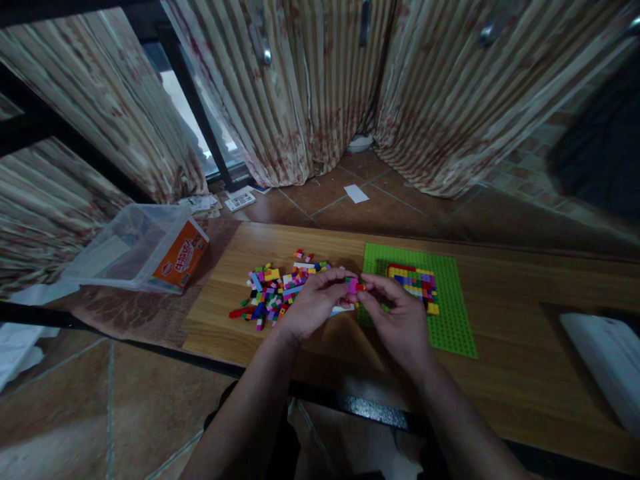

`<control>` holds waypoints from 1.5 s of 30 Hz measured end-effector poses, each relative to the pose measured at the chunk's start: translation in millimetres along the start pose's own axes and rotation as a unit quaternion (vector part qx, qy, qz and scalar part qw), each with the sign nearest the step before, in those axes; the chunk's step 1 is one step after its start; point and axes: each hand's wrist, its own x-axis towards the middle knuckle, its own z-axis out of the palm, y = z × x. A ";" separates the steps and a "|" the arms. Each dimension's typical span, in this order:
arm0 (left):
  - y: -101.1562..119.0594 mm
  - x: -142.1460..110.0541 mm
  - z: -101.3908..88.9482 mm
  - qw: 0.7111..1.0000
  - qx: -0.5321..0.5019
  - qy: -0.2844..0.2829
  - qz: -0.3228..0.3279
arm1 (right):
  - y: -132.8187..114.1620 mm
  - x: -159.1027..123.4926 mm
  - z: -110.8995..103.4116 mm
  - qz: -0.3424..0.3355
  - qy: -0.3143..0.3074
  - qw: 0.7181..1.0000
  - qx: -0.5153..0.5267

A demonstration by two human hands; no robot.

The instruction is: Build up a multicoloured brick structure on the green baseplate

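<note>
Above the wooden table, my two hands meet at the fingertips. My left hand is closed on a small magenta toy brick. The thumb and fingers of my right hand pinch a small red brick right beside it; whether the two are joined I cannot tell. Partly behind my left hand lies a pile of mixed loose bricks. My right hand covers part of a green baseplate, which carries a rectangular block of multicoloured bricks with a yellow one at its near right corner.
A clear plastic bin with an orange label lies at the table's left end. A white and grey flat object rests at the right. Beyond the wooden table are a tiled floor, scattered papers and striped curtains.
</note>
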 end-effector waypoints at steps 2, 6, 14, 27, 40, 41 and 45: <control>-0.7 -0.3 -0.2 0.999 -0.033 -0.002 -0.002 | -0.8 0.4 0.3 0.012 0.000 1.000 0.026; -3.2 0.3 -2.0 0.999 -0.045 -0.008 -0.008 | -4.0 1.4 -0.5 -0.001 -0.007 0.999 0.041; -4.1 1.5 -6.3 0.998 -0.051 -0.041 -0.025 | -11.0 1.2 -1.8 -0.042 0.012 0.998 0.055; 7.2 -4.6 -8.8 0.995 -0.066 -0.054 -0.057 | -12.8 1.3 1.3 0.123 0.006 0.965 0.233; 3.4 -4.3 -3.9 0.998 0.043 -0.049 0.019 | -17.8 4.9 8.9 0.316 -0.009 0.855 0.411; 2.7 -4.0 -3.3 0.997 0.050 -0.047 0.032 | -18.1 4.4 10.8 0.303 -0.003 0.868 0.394; -2.9 -2.5 1.3 0.996 0.057 -0.016 0.071 | -13.9 1.7 17.3 0.247 0.049 0.919 0.303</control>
